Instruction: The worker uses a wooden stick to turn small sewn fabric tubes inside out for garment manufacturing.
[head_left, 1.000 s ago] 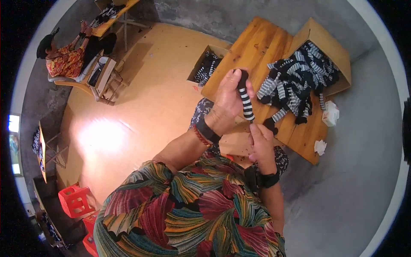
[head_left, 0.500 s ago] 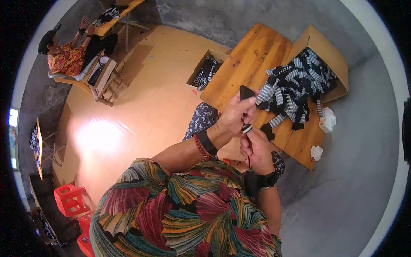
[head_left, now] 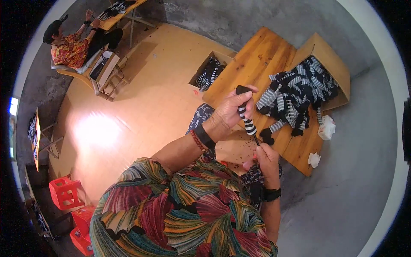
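Observation:
My left hand [head_left: 233, 107] is closed around a small black-and-white striped knitted tube [head_left: 249, 127] with a solid black end at the top. Below it, my right hand [head_left: 267, 159] pinches a thin dark rod [head_left: 257, 140]. The rod's upper end meets the tube's lower opening; whether it reaches inside is hidden. Just beyond my hands, a heap of similar knitted pieces [head_left: 295, 96], striped grey and black, spills from a cardboard box [head_left: 343, 75] lying on its side.
The heap rests on a wooden table [head_left: 252, 55]. A white packet [head_left: 326, 128] and crumpled paper [head_left: 314, 160] lie at its right edge. Another box [head_left: 195, 81] with knitted pieces stands on the floor. A co-worker [head_left: 70, 51] sits far left; red stools [head_left: 66, 192] stand lower left.
My right hand has moved down and right, away from my left. The striped length of the tube and the thin rod now show between them.

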The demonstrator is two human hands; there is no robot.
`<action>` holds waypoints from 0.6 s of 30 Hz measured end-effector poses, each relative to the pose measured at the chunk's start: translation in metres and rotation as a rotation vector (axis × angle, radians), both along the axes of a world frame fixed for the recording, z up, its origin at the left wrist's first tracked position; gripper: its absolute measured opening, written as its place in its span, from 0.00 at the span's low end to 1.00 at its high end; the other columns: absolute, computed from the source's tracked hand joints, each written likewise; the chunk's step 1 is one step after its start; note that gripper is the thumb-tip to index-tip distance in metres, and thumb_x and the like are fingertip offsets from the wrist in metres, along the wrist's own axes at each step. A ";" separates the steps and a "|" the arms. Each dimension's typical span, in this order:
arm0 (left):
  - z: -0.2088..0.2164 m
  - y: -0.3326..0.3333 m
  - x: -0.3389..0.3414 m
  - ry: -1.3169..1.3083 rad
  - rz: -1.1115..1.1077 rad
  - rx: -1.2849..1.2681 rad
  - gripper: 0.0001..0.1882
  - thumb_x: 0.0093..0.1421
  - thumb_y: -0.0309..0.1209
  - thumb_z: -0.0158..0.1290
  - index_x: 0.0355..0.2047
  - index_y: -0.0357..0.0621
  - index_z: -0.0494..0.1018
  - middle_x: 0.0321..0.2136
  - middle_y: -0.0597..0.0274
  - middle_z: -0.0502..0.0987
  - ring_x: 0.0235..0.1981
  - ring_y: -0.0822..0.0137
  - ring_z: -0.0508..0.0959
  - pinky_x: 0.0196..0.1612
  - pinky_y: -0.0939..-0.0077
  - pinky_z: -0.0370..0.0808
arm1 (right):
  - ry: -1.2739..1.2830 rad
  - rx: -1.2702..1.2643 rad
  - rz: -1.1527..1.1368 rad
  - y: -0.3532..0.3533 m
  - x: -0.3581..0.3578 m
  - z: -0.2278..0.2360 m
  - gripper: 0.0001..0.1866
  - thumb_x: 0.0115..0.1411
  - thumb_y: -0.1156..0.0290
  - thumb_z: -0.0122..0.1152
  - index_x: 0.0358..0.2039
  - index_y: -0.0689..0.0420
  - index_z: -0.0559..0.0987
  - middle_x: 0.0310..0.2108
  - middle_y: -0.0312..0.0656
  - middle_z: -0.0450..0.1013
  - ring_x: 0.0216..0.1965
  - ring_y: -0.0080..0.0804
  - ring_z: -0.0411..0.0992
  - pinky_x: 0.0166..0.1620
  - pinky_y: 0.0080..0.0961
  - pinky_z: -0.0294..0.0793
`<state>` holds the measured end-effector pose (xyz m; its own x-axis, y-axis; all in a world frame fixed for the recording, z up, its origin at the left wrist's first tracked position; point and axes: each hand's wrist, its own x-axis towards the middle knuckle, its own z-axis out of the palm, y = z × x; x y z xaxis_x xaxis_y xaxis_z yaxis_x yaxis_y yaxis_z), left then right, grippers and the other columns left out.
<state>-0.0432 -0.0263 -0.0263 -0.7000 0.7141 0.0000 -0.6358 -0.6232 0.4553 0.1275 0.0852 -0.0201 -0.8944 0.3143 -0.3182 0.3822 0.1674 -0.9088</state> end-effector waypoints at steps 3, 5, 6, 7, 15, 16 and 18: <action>-0.005 0.001 0.002 0.013 -0.134 0.042 0.13 0.57 0.33 0.46 0.41 0.42 0.65 0.11 0.69 0.61 0.10 0.74 0.61 0.17 0.78 0.59 | 0.046 0.107 0.055 0.007 -0.001 0.004 0.10 0.57 0.70 0.47 0.22 0.63 0.68 0.16 0.32 0.60 0.20 0.16 0.60 0.24 0.16 0.61; -0.006 0.007 0.007 -0.020 -0.199 0.038 0.12 0.57 0.31 0.46 0.41 0.43 0.66 0.09 0.72 0.58 0.08 0.76 0.58 0.16 0.80 0.57 | 0.103 0.192 0.071 0.007 -0.004 -0.003 0.10 0.57 0.70 0.47 0.22 0.63 0.68 0.16 0.33 0.60 0.20 0.16 0.60 0.24 0.16 0.61; -0.004 0.010 0.010 -0.020 -0.199 0.039 0.12 0.57 0.31 0.46 0.41 0.43 0.66 0.09 0.72 0.58 0.08 0.76 0.58 0.16 0.80 0.57 | 0.161 0.277 0.086 0.006 -0.005 -0.007 0.11 0.57 0.70 0.47 0.22 0.63 0.69 0.16 0.33 0.60 0.19 0.17 0.61 0.23 0.16 0.60; -0.003 0.012 0.014 -0.078 -0.221 0.018 0.11 0.56 0.31 0.47 0.40 0.43 0.67 0.09 0.72 0.58 0.08 0.77 0.58 0.15 0.81 0.56 | 0.161 0.276 0.085 0.004 -0.008 -0.013 0.11 0.57 0.70 0.47 0.22 0.63 0.69 0.16 0.33 0.60 0.19 0.17 0.61 0.23 0.16 0.60; -0.002 0.015 0.024 -0.019 -0.223 -0.062 0.10 0.55 0.33 0.50 0.36 0.46 0.67 0.08 0.74 0.55 0.08 0.80 0.56 0.12 0.86 0.55 | -0.028 -0.888 -0.160 -0.024 -0.017 -0.007 0.11 0.59 0.65 0.47 0.25 0.60 0.69 0.11 0.30 0.57 0.11 0.16 0.52 0.16 0.14 0.50; 0.000 0.013 0.025 -0.016 -0.223 -0.059 0.10 0.55 0.33 0.50 0.36 0.46 0.67 0.08 0.74 0.55 0.08 0.80 0.56 0.12 0.86 0.55 | -0.026 -0.886 -0.159 -0.025 -0.018 -0.005 0.11 0.59 0.65 0.47 0.25 0.60 0.69 0.11 0.30 0.57 0.11 0.16 0.52 0.16 0.14 0.50; 0.004 0.011 0.024 -0.028 -0.185 -0.106 0.11 0.58 0.35 0.45 0.40 0.45 0.64 0.13 0.71 0.60 0.11 0.77 0.59 0.16 0.82 0.58 | -0.019 -0.955 -0.130 -0.024 -0.018 -0.005 0.11 0.59 0.64 0.47 0.27 0.58 0.68 0.10 0.29 0.55 0.09 0.15 0.50 0.14 0.14 0.49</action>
